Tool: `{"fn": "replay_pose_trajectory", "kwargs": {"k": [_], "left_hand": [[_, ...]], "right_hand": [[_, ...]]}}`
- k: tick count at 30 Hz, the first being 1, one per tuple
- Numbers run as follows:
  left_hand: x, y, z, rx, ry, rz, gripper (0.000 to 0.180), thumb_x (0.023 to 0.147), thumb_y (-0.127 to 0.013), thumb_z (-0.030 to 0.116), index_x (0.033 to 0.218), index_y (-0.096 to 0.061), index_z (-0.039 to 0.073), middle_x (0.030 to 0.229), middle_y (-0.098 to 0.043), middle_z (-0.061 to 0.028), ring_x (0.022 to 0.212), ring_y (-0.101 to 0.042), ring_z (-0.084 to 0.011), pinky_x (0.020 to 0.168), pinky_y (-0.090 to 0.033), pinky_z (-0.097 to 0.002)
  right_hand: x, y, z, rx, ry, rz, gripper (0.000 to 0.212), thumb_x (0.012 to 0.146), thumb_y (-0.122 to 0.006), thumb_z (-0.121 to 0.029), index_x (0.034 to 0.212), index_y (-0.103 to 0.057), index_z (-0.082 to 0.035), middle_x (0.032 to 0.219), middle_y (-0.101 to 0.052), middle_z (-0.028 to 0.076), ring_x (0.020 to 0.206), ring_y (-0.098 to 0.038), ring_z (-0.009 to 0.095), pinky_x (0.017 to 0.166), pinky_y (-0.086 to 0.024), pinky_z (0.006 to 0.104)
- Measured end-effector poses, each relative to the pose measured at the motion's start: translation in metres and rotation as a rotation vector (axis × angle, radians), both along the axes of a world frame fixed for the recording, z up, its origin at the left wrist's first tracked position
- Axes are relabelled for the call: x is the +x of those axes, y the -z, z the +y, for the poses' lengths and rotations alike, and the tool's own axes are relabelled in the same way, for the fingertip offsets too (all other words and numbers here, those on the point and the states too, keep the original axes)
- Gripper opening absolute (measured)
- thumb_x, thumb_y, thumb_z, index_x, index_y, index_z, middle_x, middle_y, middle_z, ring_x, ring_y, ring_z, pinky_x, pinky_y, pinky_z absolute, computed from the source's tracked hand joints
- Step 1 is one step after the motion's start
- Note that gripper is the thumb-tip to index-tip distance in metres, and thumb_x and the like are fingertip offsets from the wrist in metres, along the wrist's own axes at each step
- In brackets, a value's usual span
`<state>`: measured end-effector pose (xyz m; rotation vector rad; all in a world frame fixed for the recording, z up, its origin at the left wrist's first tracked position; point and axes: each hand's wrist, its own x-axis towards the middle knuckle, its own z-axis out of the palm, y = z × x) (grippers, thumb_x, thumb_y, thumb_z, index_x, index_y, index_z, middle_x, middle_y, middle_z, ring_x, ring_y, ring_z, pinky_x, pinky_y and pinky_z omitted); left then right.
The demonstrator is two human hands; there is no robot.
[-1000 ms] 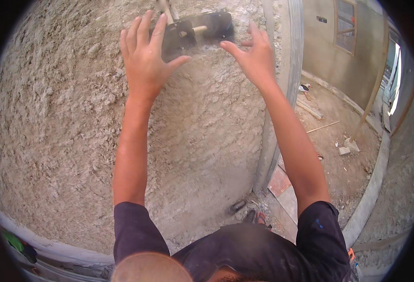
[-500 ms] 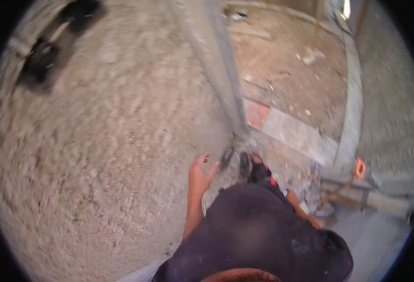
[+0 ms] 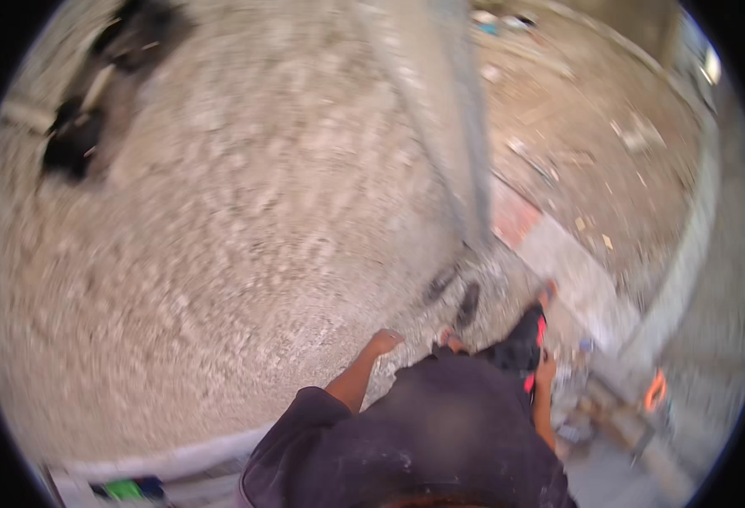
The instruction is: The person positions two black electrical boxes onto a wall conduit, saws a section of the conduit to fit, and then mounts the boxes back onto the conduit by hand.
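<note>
My left hand point(image 3: 385, 340) hangs above the rough grey ground in front of me; its fingers are partly stretched out and blurred, with nothing visible in them. Close to my right thigh, my right hand point(image 3: 547, 368) has its fingers curled, and I cannot make out what they hold, if anything. My leg in dark trousers point(image 3: 512, 343) with a red stripe reaches forward to a foot point(image 3: 549, 292) near a pale slab. A pair of dark shoes point(image 3: 468, 303) lies on the ground ahead of my feet, not worn.
A concrete post point(image 3: 440, 93) rises beyond the shoes. The pale slab point(image 3: 571, 262) edges a dirt patch point(image 3: 559, 110) with scattered scraps, bounded by a curved kerb point(image 3: 686, 245). An orange-handled tool point(image 3: 656, 389) lies by timber pieces point(image 3: 618, 415). Black objects point(image 3: 76, 140) sit far left.
My left hand has come down and nearer my body, its fingers less spread. My right hand shows more fully beside my thigh. My leg has stepped forward right, and the view has turned.
</note>
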<state>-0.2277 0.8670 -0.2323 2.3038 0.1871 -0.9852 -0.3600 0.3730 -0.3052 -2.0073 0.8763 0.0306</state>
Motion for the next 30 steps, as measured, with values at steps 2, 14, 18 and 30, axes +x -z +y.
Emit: {"fn": "replay_pose_trajectory", "kwargs": {"k": [2, 14, 18, 30], "left_hand": [[0.025, -0.004, -0.025, 0.014, -0.087, -0.144, 0.041, 0.085, -0.07, 0.045, 0.102, -0.078, 0.008, 0.103, -0.074, -0.0205, 0.1, -0.07, -0.034, 0.09, -0.054, -0.0408], [0.075, 0.011, -0.308, -0.019, -0.288, -0.099, 0.05, 0.085, -0.07, 0.051, 0.109, -0.076, 0.007, 0.101, -0.075, -0.0188, 0.095, -0.071, -0.0322, 0.086, -0.054, -0.0424], [0.105, -0.023, -0.409, -0.1, -0.227, -0.138, 0.054, 0.084, -0.07, 0.051, 0.118, -0.073, 0.008, 0.111, -0.074, -0.0172, 0.101, -0.07, -0.032, 0.089, -0.054, -0.0416], [0.11, -0.008, -0.365, -0.019, 0.074, -0.129, 0.041, 0.087, -0.064, 0.044, 0.104, -0.076, 0.009, 0.099, -0.073, -0.0193, 0.091, -0.07, -0.0357, 0.082, -0.053, -0.0443]], "right_hand": [[0.026, -0.001, -0.023, -0.05, -0.065, -0.104, 0.042, 0.098, -0.059, -0.026, 0.123, -0.066, 0.006, 0.105, -0.073, 0.025, 0.099, -0.07, 0.035, 0.09, -0.052, 0.041], [0.128, 0.033, -0.321, 0.077, -0.509, 0.506, 0.04, 0.095, -0.066, -0.036, 0.117, -0.071, -0.003, 0.098, -0.072, 0.013, 0.076, -0.066, 0.029, 0.061, -0.052, 0.0381], [0.2, 0.033, -0.438, 0.098, -0.38, 0.368, 0.037, 0.095, -0.068, -0.037, 0.112, -0.074, -0.005, 0.091, -0.072, 0.009, 0.064, -0.064, 0.025, 0.05, -0.05, 0.0347], [0.346, -0.021, -0.432, 0.434, 0.078, 0.147, 0.052, 0.097, -0.06, -0.035, 0.14, -0.053, -0.006, 0.115, -0.067, 0.013, 0.089, -0.067, 0.024, 0.062, -0.055, 0.0357]]}}
